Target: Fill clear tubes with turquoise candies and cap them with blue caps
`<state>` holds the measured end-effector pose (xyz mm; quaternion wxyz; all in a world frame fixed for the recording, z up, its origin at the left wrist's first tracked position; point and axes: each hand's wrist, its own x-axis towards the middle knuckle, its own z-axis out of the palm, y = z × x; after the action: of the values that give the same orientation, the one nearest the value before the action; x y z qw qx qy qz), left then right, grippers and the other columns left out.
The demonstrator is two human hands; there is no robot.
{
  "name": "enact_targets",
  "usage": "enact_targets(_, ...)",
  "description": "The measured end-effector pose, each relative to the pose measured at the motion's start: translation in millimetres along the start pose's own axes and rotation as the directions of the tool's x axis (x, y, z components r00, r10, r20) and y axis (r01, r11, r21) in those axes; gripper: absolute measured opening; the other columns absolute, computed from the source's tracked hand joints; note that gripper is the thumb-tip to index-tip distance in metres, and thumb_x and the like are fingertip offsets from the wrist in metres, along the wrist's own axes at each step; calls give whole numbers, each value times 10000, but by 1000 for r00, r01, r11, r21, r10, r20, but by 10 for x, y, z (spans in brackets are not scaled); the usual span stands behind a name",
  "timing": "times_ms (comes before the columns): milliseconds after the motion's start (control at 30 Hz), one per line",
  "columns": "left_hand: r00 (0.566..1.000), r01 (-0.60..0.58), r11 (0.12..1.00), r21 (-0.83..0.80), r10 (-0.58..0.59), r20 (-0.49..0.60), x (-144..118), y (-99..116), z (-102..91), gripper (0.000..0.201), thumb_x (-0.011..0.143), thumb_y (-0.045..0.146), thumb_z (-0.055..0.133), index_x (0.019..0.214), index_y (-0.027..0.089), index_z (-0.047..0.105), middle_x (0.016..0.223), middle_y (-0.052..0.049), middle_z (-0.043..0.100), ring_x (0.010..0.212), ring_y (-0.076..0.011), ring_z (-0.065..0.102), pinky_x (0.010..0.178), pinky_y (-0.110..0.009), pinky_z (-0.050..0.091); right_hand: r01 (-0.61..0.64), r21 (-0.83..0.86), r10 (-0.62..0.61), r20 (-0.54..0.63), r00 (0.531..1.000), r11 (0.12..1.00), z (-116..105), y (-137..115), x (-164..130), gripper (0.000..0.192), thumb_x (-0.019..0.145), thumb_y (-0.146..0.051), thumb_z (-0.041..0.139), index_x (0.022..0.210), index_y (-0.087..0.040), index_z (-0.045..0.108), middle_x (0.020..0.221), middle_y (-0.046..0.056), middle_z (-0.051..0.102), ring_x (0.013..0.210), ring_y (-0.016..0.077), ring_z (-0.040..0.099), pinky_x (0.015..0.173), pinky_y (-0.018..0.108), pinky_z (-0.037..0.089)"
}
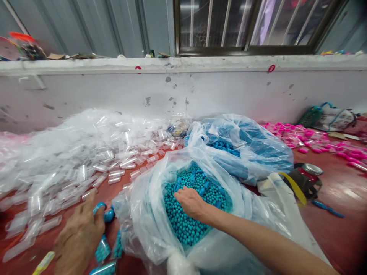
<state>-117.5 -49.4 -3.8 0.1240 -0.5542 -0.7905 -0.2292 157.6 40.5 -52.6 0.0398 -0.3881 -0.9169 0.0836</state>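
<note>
While the right hand (189, 201) works over the open plastic bag (149, 204) at the near middle of the table (351, 229), its fingers are curled down at the teal beads (183, 223), right beside a blue piece (178, 185); whether they pinch it, I can't tell. Over to the left, the left hand (80, 231) reaches among clear tubes (82, 173), fingers forward, thumb next to the blue caps (109, 215); it's blurred, so a grip there is possible but unconfirmed.

Now the handling: those beads fill the bag's mouth, and they look hard, smooth and light singly, surely weighty as a mass, likely to roll and scatter if scooped fast. The blue pieces lying on top look like stiff plastic; an end standing proud of the beads is the place to pinch. The bag's film is soft and slumping, best steadied by its folded rim. Clear tubes look light, thin-walled and slick, so take them gently around the middle. And at the near left, bead-filled tubes (102, 250) should feel heavier; hold them upright, mouth up, in case any are uncapped.
</note>
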Motion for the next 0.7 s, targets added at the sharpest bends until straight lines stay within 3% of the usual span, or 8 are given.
enact_targets(100, 956, -292, 947, -135, 293, -11, -162, 297, 182, 329, 851, 303, 314, 1105, 221, 506, 1050, -68, 626, 983, -244, 565, 872, -394, 423, 139, -115, -145, -44, 988, 983, 159, -151, 376, 223, 829, -71, 361, 870, -137, 569, 899, 100, 594, 863, 216, 513, 708, 337, 406)
enact_targets(200, 720, -628, 722, -290, 681, 135, -299, 679, 415, 277, 839, 178, 333, 965, 226, 574, 971, -51, 645, 1036, -213, 536, 913, -352, 395, 174, -136, -184, -66, 981, 975, 334, -250, 684, 198, 838, -123, 389, 958, -118, 546, 987, 119, 573, 893, 231, 508, 706, 358, 415)
enact_targets(267, 587, -676, 655, -337, 755, 292, -338, 832, 528, 283, 831, 129, 333, 923, 231, 581, 952, -41, 638, 1013, -200, 542, 909, -354, 392, 163, -141, -174, -68, 982, 976, 417, -252, 785, 200, 852, -152, 384, 968, -119, 543, 999, 125, 574, 886, 237, 518, 700, 360, 414)
enact_targets(300, 552, -671, 663, -331, 745, 374, -343, 867, 564, 286, 827, 114, 329, 897, 225, 582, 918, -44, 637, 959, -199, 563, 873, -353, 412, 155, -144, -166, -62, 984, 977, 440, -232, 795, 205, 859, -148, 369, 960, -118, 546, 975, 124, 586, 868, 234, 527, 704, 360, 411)
enact_targets(400, 563, -598, 759, -259, 627, 537, -307, 873, 607, 305, 825, 96, 294, 860, 200, 578, 811, -52, 629, 797, -205, 601, 731, -336, 455, 101, -132, -108, -46, 993, 986, 428, -96, 673, 229, 868, -115, 333, 932, -114, 553, 856, 105, 619, 808, 213, 546, 761, 369, 387)
enact_targets(533, 766, -276, 911, -305, 401, 503, -164, 970, 668, 299, 835, 208, 360, 1098, 176, 499, 1000, -99, 613, 929, -221, 580, 803, -334, 429, -93, 169, 119, -155, 981, 981, 294, 127, 338, 155, 842, -182, 440, 915, -155, 574, 882, 63, 614, 868, 187, 525, 808, 330, 367)
enact_targets(600, 814, -64, 891, -449, 307, 493, -92, 1125, 741, 364, 812, 281, 410, 1148, 149, 456, 1025, -110, 601, 931, -216, 575, 808, -322, 426, -133, 478, 243, -177, 954, 868, 230, 177, 186, 151, 801, -210, 503, 920, -161, 581, 866, 31, 605, 843, 164, 524, 760, 280, 393)
enact_targets(700, 741, 302, 671, -677, 281, 609, -71, 1392, 859, 336, 773, 341, 414, 1036, 141, 476, 798, -39, 602, 714, -176, 591, 629, -279, 463, -140, 826, 292, -32, 956, 546, 182, 163, -18, 217, 802, -215, 452, 974, -152, 570, 797, -4, 602, 714, 131, 538, 614, 226, 420)
